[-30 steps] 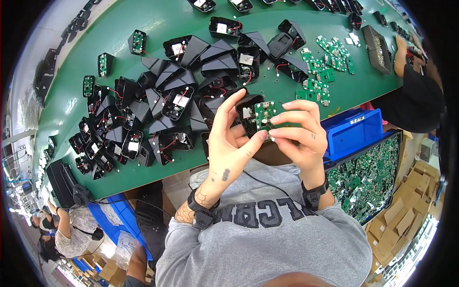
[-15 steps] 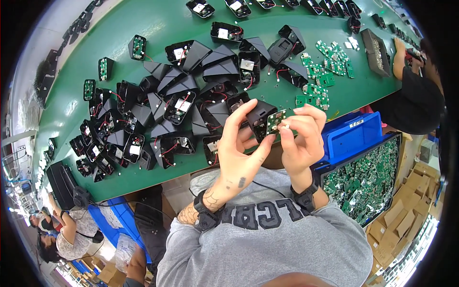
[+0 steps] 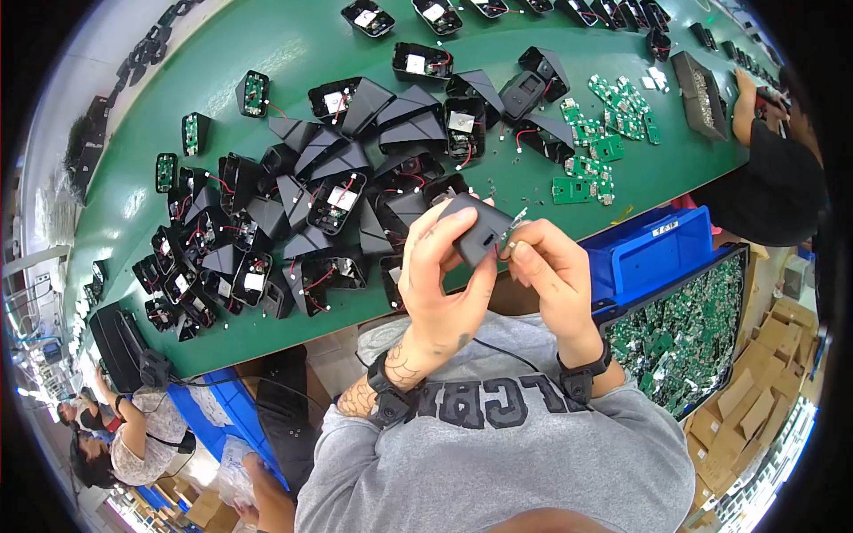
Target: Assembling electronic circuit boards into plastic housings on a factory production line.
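Note:
My left hand (image 3: 444,280) is closed round a black plastic housing (image 3: 482,233), tilted so that a side with a small slot shows. At the housing's right end a green circuit board (image 3: 516,221) is seen nearly edge-on. My right hand (image 3: 553,266) pinches with thumb and forefinger at this end, by the board's lower edge; whether it grips the board itself or a small part there is hidden. Beyond my hands, many black housings (image 3: 338,200) with red wires and white blocks lie heaped on the green table (image 3: 293,44). Loose green circuit boards (image 3: 626,107) lie to the right.
A dark box of small metal parts (image 3: 702,98) stands at the far right, near another person's arm (image 3: 745,102). Close by on my right are a blue bin (image 3: 662,253) and a black tray full of circuit boards (image 3: 680,333). Another person (image 3: 147,435) sits at the lower left.
The housing has turned in my left hand, so its outer side now shows and the board's face has swung away. My right hand has moved slightly down, its fingers curling closer in.

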Demonstrator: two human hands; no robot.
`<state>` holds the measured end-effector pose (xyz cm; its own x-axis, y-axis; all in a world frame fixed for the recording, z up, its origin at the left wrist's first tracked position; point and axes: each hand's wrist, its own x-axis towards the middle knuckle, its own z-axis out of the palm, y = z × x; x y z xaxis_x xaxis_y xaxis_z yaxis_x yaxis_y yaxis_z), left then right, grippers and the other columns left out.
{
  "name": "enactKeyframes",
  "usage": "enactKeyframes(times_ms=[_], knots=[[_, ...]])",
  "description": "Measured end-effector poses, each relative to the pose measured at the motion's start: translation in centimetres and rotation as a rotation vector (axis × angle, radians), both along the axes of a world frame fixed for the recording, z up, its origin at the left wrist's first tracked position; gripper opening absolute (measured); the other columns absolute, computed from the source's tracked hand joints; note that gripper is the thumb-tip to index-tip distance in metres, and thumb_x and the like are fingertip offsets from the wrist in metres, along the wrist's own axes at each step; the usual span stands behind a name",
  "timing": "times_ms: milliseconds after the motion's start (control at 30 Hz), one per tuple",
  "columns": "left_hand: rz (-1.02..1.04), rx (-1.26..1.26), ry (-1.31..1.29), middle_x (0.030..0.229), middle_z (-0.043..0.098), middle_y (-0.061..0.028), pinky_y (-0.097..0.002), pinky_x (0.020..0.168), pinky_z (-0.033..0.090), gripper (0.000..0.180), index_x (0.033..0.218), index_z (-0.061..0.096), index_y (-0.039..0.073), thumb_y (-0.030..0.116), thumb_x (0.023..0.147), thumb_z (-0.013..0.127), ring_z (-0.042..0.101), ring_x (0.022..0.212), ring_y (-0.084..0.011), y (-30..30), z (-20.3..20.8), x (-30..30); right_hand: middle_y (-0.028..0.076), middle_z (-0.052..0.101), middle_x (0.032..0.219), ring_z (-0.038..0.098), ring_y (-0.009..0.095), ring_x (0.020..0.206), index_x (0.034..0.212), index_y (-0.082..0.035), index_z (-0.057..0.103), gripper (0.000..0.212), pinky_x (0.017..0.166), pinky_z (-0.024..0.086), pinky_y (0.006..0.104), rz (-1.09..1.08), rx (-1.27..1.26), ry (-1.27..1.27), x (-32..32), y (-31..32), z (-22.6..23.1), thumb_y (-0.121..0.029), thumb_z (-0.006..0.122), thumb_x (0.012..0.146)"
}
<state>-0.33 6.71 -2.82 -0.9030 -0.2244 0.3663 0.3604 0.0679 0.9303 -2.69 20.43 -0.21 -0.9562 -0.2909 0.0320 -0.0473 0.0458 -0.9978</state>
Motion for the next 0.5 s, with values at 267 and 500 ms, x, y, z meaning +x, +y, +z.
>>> enactKeyframes(times_ms=[267, 500], knots=[[-0.003, -0.016, 0.011, 0.126, 0.046, -0.0237, -0.0389, 0.094, 0.049, 0.059, 0.126, 0.036, 0.004, -0.018, 0.076, 0.059, 0.057, 0.113, -0.0351, 0.1, 0.0, 0.0, -0.001, 0.051, 0.071, 0.044, 0.005, 0.062, 0.088, 0.001, 0.057, 0.019, 0.057, 0.037, 0.0203, 0.007, -0.352, -0.235, 0.3, -0.9, -1.0, -0.015, 0.052, 0.097], [0.027, -0.086, 0.112, 0.125, 0.045, -0.0227, -0.0417, 0.090, 0.051, 0.058, 0.123, 0.039, 0.005, -0.017, 0.075, 0.062, 0.058, 0.111, -0.0371, -0.1, -0.7, -0.1, 0.000, 0.052, 0.075, 0.040, 0.004, 0.062, 0.084, -0.002, 0.053, 0.019, 0.059, 0.036, 0.0203, -0.017, -0.434, -0.303, 0.6, -1.6, -1.1, -0.016, 0.050, 0.097]])
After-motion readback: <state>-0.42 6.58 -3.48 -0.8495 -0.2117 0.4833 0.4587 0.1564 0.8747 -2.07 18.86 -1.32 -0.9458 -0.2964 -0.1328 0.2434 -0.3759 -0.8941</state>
